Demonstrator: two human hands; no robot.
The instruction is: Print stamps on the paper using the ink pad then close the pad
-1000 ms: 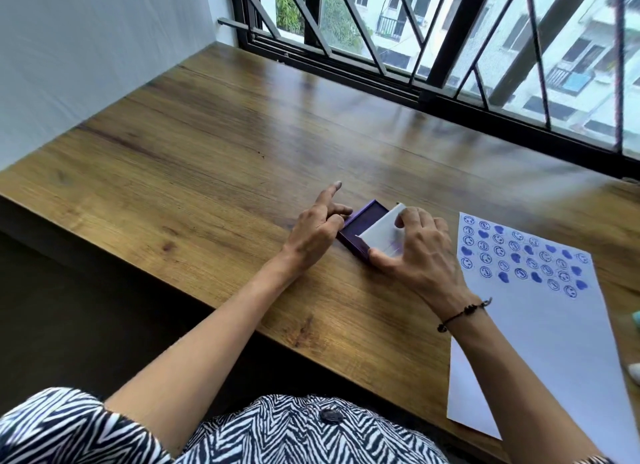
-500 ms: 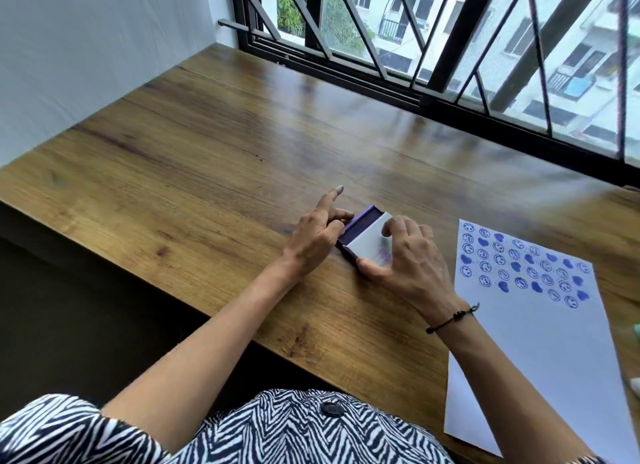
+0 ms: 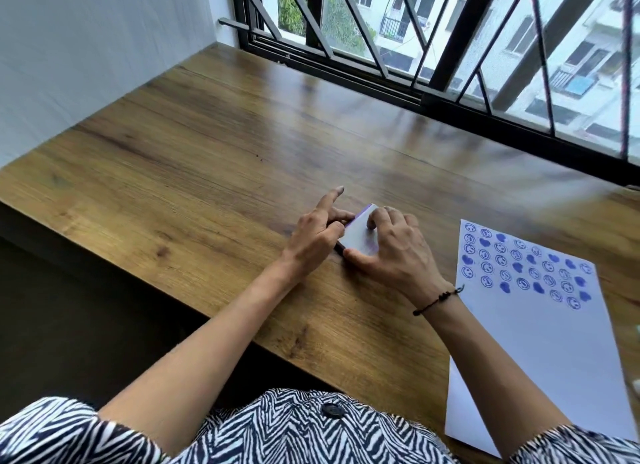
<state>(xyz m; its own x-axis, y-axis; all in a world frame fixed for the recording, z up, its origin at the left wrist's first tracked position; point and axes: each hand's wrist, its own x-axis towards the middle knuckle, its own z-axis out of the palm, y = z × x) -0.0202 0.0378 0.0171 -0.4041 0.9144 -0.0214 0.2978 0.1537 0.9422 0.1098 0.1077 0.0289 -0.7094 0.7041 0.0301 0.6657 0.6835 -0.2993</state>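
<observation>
The ink pad (image 3: 358, 233) lies on the wooden table (image 3: 214, 158) between my hands; its pale lid is down almost flat, with only a thin purple edge showing along the left side. My right hand (image 3: 391, 252) rests on the lid, fingers pressing its top and thumb at the near edge. My left hand (image 3: 320, 238) holds the pad's left side, index finger lifted and pointing away. To the right lies the white paper (image 3: 554, 352), its far part covered with several rows of blue smiley and heart prints (image 3: 519, 266). No stamp is in view.
A black window frame with bars (image 3: 433, 92) runs along the table's far edge. A white wall (image 3: 86, 54) borders the left side. The table's near edge (image 3: 263, 342) is just below my forearms. A small pale object (image 3: 636, 384) shows at the right border.
The lid has come down over the purple pad, from half open to nearly flat. Both hands stayed on the pad, the right hand's fingers pressing lower.
</observation>
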